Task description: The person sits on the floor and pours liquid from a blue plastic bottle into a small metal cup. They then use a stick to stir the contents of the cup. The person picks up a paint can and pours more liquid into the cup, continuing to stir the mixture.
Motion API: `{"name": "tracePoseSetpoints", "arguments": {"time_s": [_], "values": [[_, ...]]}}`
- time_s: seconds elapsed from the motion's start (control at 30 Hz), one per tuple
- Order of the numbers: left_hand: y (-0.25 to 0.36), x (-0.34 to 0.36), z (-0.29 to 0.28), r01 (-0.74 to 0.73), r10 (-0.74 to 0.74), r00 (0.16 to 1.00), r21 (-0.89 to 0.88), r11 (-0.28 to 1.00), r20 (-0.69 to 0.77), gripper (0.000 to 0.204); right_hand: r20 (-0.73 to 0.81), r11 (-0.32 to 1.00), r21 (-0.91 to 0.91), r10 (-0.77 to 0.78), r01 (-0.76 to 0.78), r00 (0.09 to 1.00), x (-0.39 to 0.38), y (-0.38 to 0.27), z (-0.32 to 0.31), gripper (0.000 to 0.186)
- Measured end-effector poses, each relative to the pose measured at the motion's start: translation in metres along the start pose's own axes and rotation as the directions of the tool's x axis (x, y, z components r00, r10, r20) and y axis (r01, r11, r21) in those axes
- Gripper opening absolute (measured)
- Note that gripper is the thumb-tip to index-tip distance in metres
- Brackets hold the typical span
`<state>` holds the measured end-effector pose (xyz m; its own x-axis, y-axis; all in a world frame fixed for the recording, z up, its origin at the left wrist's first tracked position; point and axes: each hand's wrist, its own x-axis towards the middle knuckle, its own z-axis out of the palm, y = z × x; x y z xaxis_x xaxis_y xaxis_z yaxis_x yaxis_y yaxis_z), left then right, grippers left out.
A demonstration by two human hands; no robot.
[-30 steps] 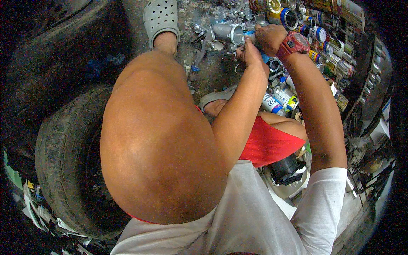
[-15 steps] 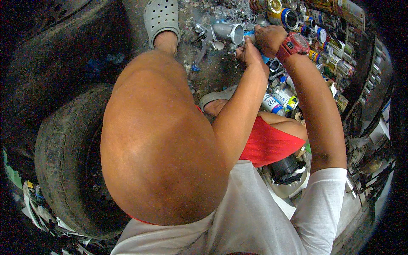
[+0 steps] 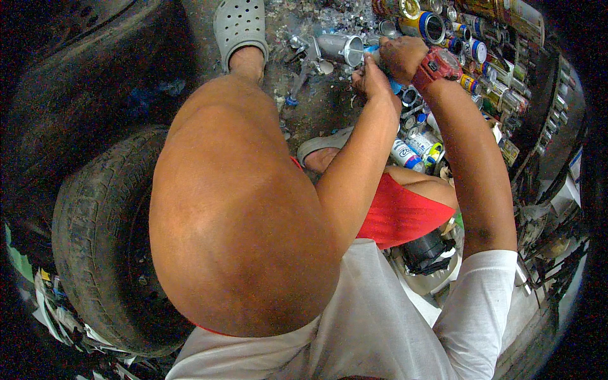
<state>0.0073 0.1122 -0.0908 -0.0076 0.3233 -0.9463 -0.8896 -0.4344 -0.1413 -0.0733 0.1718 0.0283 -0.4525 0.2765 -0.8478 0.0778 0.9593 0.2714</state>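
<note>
Near the top centre, my left hand (image 3: 371,79) and my right hand (image 3: 400,58), red watch at the wrist, are closed together on a blue object (image 3: 395,85), perhaps a can, mostly hidden by the fingers. Just left of them a silver cylinder (image 3: 337,49) lies on its side, its open end toward my hands; a thin pale line spans the gap, too small to make out. Silvery scraps (image 3: 310,60) lie beside the cylinder.
Many cans and jars (image 3: 468,57) line the right side. A tire (image 3: 88,240) and dark bulky objects (image 3: 76,69) stand at left. My bare legs (image 3: 234,190) and grey clogs (image 3: 240,25) occupy the middle and top. A black object (image 3: 421,253) sits lower right.
</note>
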Motion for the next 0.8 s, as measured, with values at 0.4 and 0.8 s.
{"name": "tracePoseSetpoints", "arguments": {"time_s": [0.4,0.8], "values": [[0.002,-0.009,0.005,-0.010,0.011,1.000,0.020,1.000,-0.029,0.047,-0.030,1.000,-0.022,0.010,-0.011,0.999,0.003,0.001,0.006,0.036],[0.001,-0.003,0.002,-0.007,0.007,1.000,0.016,1.000,0.010,0.049,-0.032,1.000,-0.013,0.013,-0.013,0.999,-0.001,-0.002,0.001,0.038]]}}
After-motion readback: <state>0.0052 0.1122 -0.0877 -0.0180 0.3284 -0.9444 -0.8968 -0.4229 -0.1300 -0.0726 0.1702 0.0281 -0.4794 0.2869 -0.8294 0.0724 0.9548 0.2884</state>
